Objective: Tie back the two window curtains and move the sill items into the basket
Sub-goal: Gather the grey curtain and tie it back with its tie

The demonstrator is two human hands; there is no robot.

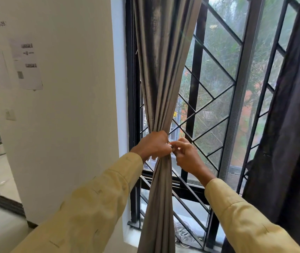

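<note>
Our left hand (pixel 153 144) gripped the sheeny grey curtain (pixel 161 73) into a pleated bunch; our right hand (pixel 185 155) pinched something small there.

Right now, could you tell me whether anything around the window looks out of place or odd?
Only one thing: a tangle of cable lies loose on the sill behind the gathered curtain. The papers on the wall hang slightly crooked.

Left curtain (pixel 161 88): grey-taupe, sheened. Right of it, window grille (pixel 207 92): black, diagonal lattice pattern. Further right, second curtain (pixel 291 125): dark charcoal. Sleeves (pixel 90 207): mustard yellow.
</note>
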